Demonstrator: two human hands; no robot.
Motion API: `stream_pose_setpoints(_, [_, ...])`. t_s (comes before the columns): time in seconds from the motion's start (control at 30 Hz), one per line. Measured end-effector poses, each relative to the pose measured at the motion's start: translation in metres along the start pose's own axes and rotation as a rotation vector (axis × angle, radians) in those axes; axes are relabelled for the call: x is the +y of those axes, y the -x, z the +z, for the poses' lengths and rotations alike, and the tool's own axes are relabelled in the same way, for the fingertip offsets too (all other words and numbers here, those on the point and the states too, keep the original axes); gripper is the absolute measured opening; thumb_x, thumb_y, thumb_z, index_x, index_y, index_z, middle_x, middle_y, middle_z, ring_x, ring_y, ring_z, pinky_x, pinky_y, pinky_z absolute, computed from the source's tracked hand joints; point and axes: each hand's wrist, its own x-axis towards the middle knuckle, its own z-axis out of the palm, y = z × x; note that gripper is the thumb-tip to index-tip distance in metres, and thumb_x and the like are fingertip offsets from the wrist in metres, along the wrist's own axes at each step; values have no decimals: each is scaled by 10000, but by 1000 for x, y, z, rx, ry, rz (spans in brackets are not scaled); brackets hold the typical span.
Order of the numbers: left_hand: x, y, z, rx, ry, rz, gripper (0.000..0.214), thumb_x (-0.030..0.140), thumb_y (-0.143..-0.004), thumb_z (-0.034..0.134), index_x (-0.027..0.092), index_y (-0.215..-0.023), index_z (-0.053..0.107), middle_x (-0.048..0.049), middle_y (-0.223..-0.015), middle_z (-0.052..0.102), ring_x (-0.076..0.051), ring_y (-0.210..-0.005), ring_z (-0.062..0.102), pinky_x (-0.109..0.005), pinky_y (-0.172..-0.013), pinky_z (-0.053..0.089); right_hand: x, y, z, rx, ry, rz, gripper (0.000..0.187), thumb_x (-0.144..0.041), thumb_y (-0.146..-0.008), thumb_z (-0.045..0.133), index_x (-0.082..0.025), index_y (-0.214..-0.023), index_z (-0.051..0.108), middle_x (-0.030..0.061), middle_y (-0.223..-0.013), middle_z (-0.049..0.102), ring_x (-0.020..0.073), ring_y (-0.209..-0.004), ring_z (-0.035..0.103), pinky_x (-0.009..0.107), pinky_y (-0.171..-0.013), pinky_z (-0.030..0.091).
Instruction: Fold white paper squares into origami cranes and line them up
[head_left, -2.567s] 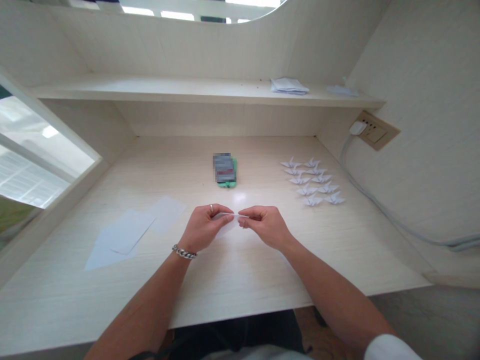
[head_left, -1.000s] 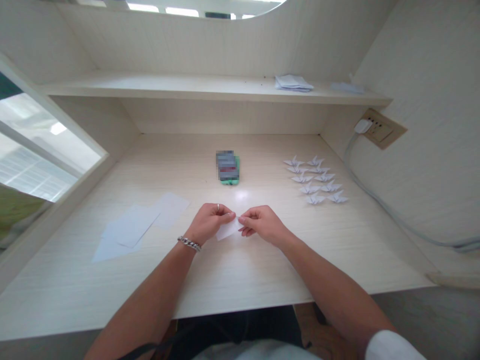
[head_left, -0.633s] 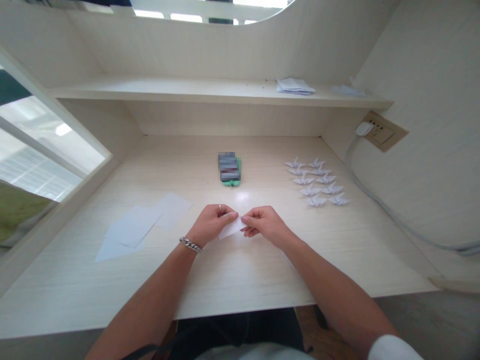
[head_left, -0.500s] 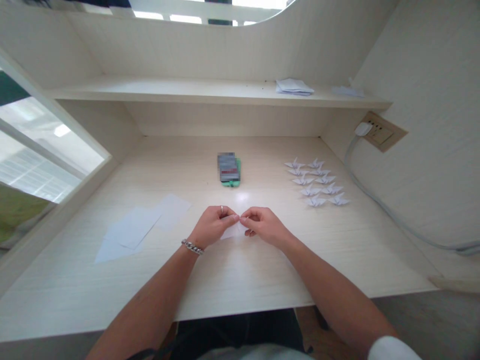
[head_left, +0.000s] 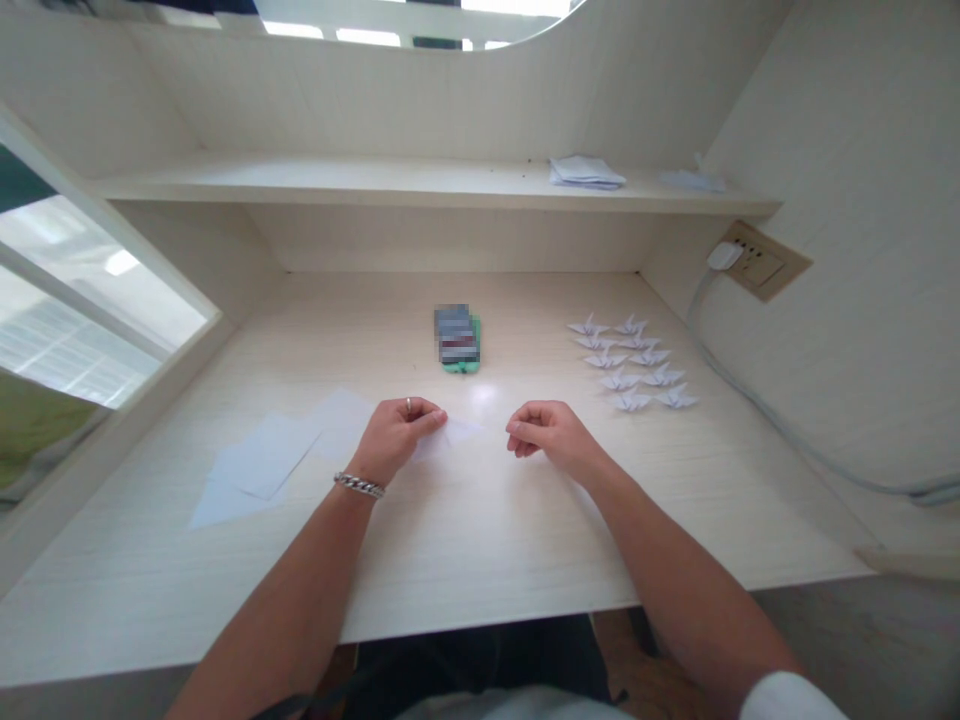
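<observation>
Pale desk (head_left: 540, 540), held white paper (head_left: 460, 431), pointed

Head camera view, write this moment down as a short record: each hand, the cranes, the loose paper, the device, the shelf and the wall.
Left hand: pinching a small piece of white paper
Right hand: loosely curled, apart from that paper; nothing visible in it
Origami cranes: ten, white, in two columns
Loose sheets: white, overlapping, left of the left hand
Phone-like device: green-edged, front pixelated
Shelf: folded white paper on it
Wall outlet: white plug inserted
</observation>
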Motion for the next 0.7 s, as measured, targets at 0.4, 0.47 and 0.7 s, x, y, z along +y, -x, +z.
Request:
stream_pose_setpoints(0.4, [0,2,15,-107,-44,-4,294,429,-686,673,136,-687,698,-5,-567,614,-110,-491,476,-225,-467,347,1,0,7,-97,107,-22,254,-383,-787,604,-144,-704,630,53,-661,676,115,-546,578,245,-540,462])
stream_pose_setpoints(0.47, [-1,2,13,-85,-34,9,289,421,-691,673,134,-691,695,-4,-573,607,-108,-501,474,-223,-473,349,2,-2,0,-88,100,-6,249,-382,-773,625,-142,-706,629,51,-653,673,114,-544,578,246,-544,468])
stream_pose_setpoints(0.7, [0,2,13,-85,-68,40,270,403,-702,668,136,-696,703,-15,-608,637,-126,-549,514,-234,-516,377,3,-1,3,-100,69,-19,291,-440,-813,592,-154,-772,630,51,-729,690,109,-573,587,239,-562,472])
